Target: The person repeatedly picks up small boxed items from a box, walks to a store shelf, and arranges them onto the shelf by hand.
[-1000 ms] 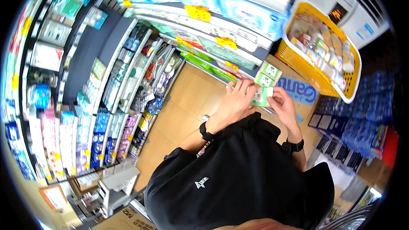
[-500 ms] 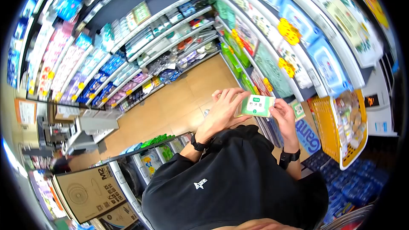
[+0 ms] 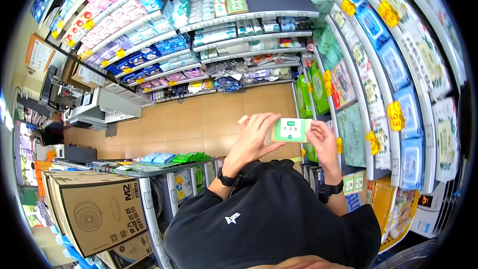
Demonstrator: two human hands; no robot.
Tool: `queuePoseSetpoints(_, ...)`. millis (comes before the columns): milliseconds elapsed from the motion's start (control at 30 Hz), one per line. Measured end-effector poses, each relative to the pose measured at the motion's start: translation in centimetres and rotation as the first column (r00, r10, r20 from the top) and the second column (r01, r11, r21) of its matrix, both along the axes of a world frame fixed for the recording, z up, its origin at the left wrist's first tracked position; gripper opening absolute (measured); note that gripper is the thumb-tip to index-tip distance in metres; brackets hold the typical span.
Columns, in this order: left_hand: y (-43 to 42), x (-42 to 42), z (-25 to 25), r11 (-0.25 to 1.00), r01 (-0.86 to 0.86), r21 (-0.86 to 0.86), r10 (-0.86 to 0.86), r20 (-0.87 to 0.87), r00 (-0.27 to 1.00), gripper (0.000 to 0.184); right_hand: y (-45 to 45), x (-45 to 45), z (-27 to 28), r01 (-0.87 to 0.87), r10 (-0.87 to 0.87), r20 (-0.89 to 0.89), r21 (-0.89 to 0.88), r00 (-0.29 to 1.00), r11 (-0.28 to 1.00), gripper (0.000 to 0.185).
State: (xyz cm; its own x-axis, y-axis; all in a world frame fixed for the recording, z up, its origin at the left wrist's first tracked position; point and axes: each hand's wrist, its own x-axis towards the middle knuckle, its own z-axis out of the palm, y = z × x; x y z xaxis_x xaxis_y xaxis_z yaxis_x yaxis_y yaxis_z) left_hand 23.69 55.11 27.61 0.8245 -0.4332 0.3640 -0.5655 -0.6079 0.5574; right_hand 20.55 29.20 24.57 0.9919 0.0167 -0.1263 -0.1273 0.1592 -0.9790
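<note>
A small green-and-white box of toothpicks [image 3: 293, 130], with printed characters on its face, is held up in front of my chest. My left hand [image 3: 253, 138] is closed around its left end, the thumb below and the fingers above. At the right end, my right hand [image 3: 323, 142] pinches the edge between thumb and fingers. The box's front faces me and lies nearly level. Dark bands circle both my wrists.
Shelves of packaged goods [image 3: 254, 16] run along the back, and wipe packs [image 3: 393, 65] fill the right side. More green-and-white boxes [image 3: 354, 183] lie near a filled yellow basket [image 3: 381, 194]. A low shelf and fan carton [image 3: 99, 214] stand at left.
My view has turned, so the back shelves appear further right and the basket lower. The toothpick box sits slightly further left and lower in view, with both hands still on it.
</note>
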Motion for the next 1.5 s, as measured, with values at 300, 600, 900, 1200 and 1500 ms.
queuePoseSetpoints(300,7.9,7.0,-0.3,0.996,-0.083,-0.022,0.084,0.035,0.996,0.082,8.5,8.3,0.2,0.049,-0.040,0.108,-0.075,0.993,0.996,0.052)
queuePoseSetpoints(600,11.7,12.7,-1.1,0.996,-0.087,-0.032,0.088,0.044,0.995,0.080,12.7,12.2,0.3,0.040,-0.026,0.116,-0.114,0.993,0.993,0.053)
queuePoseSetpoints(900,12.2,18.5,-2.2,0.998,-0.061,0.001,0.061,0.023,0.998,0.072,13.1,17.2,-0.5,0.000,0.015,0.098,-0.151,0.995,0.989,0.058)
queuePoseSetpoints(1200,12.2,28.8,-3.3,0.996,-0.084,0.022,0.084,0.032,0.996,0.069,12.6,28.5,-3.0,-0.077,0.102,0.114,-0.211,0.988,0.975,0.052)
queuePoseSetpoints(1500,11.7,44.8,-4.7,0.987,-0.149,0.061,0.147,0.038,0.988,0.065,12.7,46.3,-6.3,-0.080,0.148,0.194,-0.322,0.970,0.943,0.046)
